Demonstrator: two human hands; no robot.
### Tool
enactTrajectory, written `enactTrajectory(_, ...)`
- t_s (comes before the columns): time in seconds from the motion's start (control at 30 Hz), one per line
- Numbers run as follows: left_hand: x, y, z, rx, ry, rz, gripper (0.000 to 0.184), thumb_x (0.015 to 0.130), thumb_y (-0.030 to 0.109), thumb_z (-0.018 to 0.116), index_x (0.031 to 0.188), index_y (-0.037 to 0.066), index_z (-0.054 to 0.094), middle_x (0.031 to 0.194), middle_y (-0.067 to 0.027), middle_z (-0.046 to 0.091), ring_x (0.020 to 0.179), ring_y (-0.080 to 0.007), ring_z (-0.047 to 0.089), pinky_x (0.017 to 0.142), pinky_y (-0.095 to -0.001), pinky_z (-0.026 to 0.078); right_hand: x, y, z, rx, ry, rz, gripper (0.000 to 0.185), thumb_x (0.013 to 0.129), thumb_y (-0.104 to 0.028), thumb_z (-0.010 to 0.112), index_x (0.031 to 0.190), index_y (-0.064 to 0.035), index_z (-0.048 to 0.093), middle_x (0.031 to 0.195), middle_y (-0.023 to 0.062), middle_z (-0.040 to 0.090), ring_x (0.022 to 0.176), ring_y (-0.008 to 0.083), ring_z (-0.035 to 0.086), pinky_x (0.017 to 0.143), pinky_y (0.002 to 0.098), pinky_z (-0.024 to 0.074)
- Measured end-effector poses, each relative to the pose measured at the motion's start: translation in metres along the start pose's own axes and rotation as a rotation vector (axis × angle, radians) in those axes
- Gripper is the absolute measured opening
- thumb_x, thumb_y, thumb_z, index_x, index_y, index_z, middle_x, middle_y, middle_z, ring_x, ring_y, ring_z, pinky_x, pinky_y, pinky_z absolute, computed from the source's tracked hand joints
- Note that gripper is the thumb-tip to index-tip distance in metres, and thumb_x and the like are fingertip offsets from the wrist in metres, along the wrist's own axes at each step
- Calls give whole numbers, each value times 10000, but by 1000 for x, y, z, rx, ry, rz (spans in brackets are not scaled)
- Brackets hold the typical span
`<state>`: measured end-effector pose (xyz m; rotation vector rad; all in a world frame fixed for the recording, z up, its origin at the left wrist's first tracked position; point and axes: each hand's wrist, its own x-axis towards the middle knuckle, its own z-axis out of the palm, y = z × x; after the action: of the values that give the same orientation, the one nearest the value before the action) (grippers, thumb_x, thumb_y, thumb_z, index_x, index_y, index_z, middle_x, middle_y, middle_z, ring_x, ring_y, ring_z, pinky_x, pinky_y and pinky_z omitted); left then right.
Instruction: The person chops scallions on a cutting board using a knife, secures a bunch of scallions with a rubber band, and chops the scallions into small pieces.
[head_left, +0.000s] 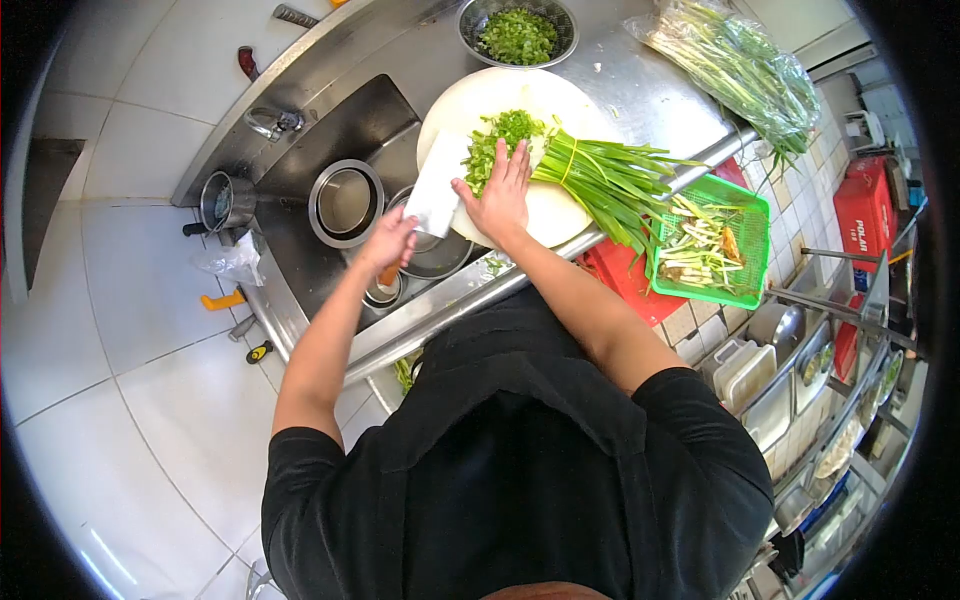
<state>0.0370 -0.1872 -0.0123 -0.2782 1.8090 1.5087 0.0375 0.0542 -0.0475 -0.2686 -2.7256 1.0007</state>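
My left hand point(390, 240) is closed on a cleaver point(442, 180), whose broad pale blade lies over the left side of a round white chopping board point(590, 215). Part of its wooden handle shows below the fist. My right hand point(500, 195) rests with fingers stretched out against chopped greens point(515, 126) on the board. Right of those fingers lies a bundle of scallions point(610, 180), tied with a yellow band, its leaf ends reaching past the board's edge. Some of the cut pieces are hidden under my right hand.
Left of the board is a sink point(385, 95) with a metal pot point(346, 202) and a tap point(272, 123). A colander point(468, 40) of chopped greens stands behind. Bagged scallions point(735, 65) lie at the back right; a green basket point(762, 240) holds trimmings. Shelving point(850, 320) stands at right.
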Motion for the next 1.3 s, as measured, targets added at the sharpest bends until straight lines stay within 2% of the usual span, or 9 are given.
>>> enactTrajectory(0.2,-16,-2,102,-34,2,-4,132,1120,236,509,1169,117,542,687,11,514,460,-105,477,409,-297,431,-2,-9,-17,200,3,137,847,943,-451,727,1640,-212,310,1648,369,168,1492,563,260,1229,596,278)
enactTrajectory(0.33,-26,-12,117,-97,24,77,116,1116,214,512,1118,98,517,696,-1,526,450,-110,485,400,-287,427,-11,-12,-23,261,128,2,746,932,-284,770,1581,-161,424,1601,384,252,1453,567,323,1198,574,337)
enactTrajectory(0.57,-37,30,107,-158,43,144,121,1108,200,522,1041,103,495,693,-5,528,438,-106,488,386,-280,415,21,-35,-41,396,172,-96,713,928,-247,770,1551,-112,451,1583,392,278,1437,574,336,1193,579,332)
enactTrajectory(0.83,64,163,110,-70,94,246,109,1069,143,547,1001,70,503,695,-19,549,459,-124,512,403,-307,428,178,-20,-53,380,316,-90,703,941,-321,760,1553,-145,461,1500,411,351,1400,574,385,1159,550,377)
enactTrajectory(1.0,86,208,104,-30,98,179,94,1058,159,553,1032,81,507,702,-15,534,492,-119,510,440,-312,447,265,-4,-40,442,293,63,730,918,-446,747,1522,-113,509,1489,448,377,1399,570,400,1173,573,366)
enactTrajectory(1.1,55,204,92,-83,86,22,86,1058,156,551,1052,77,518,703,-10,534,492,-115,507,441,-308,442,303,41,-10,324,186,72,760,931,-576,692,1537,-151,519,1512,410,417,1457,568,340,1220,586,296)
enactTrajectory(1.2,18,178,74,-6,99,7,109,1063,179,574,1071,75,543,702,3,545,499,-101,513,442,-300,434,315,55,-21,12,-29,18,825,944,-786,486,1570,-249,506,1606,295,408,1552,556,167,1275,627,89)
enactTrajectory(1.23,8,168,68,28,97,22,117,1065,187,581,1068,74,548,705,7,552,502,-95,516,442,-297,428,314,57,-24,-58,53,-80,759,951,-729,536,1469,-180,619,1558,310,463,1528,535,261,1258,593,216)
enactTrajectory(1.3,-12,151,62,195,176,83,130,1050,182,601,1042,58,564,709,-32,575,532,-140,562,480,-324,449,312,57,-43,89,-21,-100,685,968,-653,554,1337,-96,703,1494,299,542,1450,485,433,1174,540,388)
